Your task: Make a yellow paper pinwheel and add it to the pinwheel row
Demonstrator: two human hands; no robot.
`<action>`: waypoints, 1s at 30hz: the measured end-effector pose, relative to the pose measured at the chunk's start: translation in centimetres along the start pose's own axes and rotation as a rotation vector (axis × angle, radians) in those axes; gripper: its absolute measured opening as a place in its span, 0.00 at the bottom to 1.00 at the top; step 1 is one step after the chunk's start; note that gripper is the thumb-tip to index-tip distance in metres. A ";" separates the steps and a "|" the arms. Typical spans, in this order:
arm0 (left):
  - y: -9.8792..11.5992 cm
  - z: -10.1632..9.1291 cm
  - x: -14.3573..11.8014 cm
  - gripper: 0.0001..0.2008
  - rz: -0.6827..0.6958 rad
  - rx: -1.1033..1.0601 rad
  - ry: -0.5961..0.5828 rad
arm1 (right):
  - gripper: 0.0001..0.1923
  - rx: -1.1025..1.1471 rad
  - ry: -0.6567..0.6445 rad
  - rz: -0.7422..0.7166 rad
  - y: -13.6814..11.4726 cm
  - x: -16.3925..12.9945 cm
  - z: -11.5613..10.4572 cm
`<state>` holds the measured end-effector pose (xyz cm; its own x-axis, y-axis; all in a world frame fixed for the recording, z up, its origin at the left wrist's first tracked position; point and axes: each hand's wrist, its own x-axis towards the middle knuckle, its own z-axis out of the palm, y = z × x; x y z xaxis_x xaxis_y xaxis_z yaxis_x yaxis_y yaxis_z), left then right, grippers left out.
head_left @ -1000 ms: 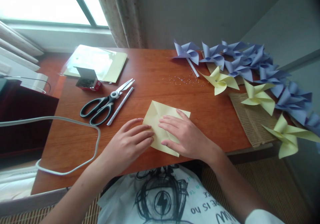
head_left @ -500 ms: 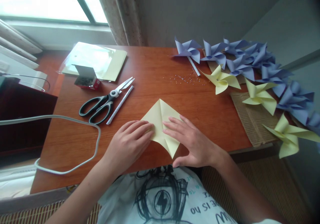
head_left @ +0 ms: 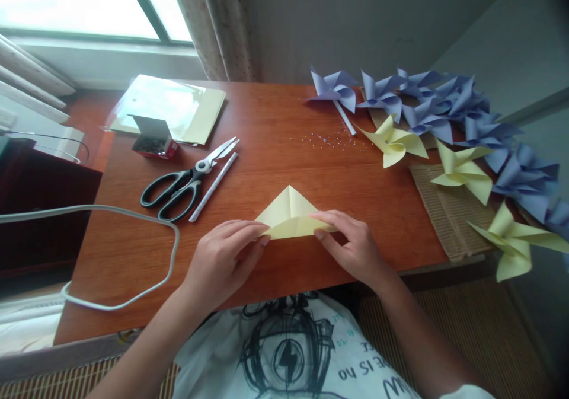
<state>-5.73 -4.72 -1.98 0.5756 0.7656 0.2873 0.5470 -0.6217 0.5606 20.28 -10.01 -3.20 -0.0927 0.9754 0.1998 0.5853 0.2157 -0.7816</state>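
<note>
**Head view: both hands pinching folded yellow paper at near edge of counter**

Head camera shows the yellow paper point(head_left: 291, 216) folded into a triangle, lying near the middle of the wooden counter point(head_left: 275, 120), apex pointing to the far side. The left hand point(head_left: 222, 259) has its grip closed on the triangle's left corner, fingertips pinched on the paper. The right hand point(head_left: 355, 245) has its grip closed on the right corner, thumb under and fingers over the near fold. The long folded edge runs between the two hands.

Left of the paper lie black-handled scissors point(head_left: 184, 181), blades pointing far-right, with a thin white stick point(head_left: 213, 178) just beside them. Farther left stand a small red box point(head_left: 155, 141) and a pad of yellow sheets point(head_left: 195, 111) under clear wrap. A grey cable point(head_left: 133, 215) loops over the counter's left part. Along the right side, blue pinwheels point(head_left: 427, 105) and yellow pinwheels point(head_left: 393, 141) are lined up, some on a woven mat point(head_left: 444, 209). Small glittering specks point(head_left: 329, 140) are scattered on the far counter.
</note>
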 end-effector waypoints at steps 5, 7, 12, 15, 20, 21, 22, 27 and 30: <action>1.2 0.3 0.3 0.16 -0.059 0.072 0.102 | 0.13 -0.020 0.073 0.107 -0.8 0.4 0.5; 2.4 0.3 0.5 0.23 0.004 0.173 0.146 | 0.15 -0.031 0.051 0.119 -1.0 0.6 0.5; 5.8 1.1 0.1 0.27 0.202 0.251 0.077 | 0.15 0.011 0.007 0.147 -1.1 1.2 0.3; 6.6 2.4 -0.3 0.28 0.170 0.301 -0.032 | 0.13 0.023 -0.010 0.141 -1.1 1.1 0.1; 6.2 4.0 -0.6 0.30 0.071 0.341 -0.163 | 0.12 0.088 -0.081 0.114 -1.2 1.3 -1.0; 6.1 4.1 -0.6 0.31 0.072 0.336 -0.168 | 0.12 0.111 -0.074 0.124 -1.1 1.4 -1.2; 6.0 4.2 -0.6 0.31 0.078 0.331 -0.171 | 0.12 0.125 -0.047 0.144 -1.0 1.7 -1.4; 6.2 4.3 -0.7 0.33 0.112 0.318 -0.208 | 0.11 -0.144 0.106 0.277 0.6 3.5 -1.8; 6.3 4.6 -0.7 0.33 0.132 0.320 -0.222 | 0.10 -0.368 0.084 0.327 1.1 4.5 -1.8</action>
<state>0.15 -9.95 -2.23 0.7515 0.6433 0.1467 0.6010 -0.7591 0.2500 21.95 -5.44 -2.09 0.1995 0.9792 0.0381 0.8195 -0.1454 -0.5543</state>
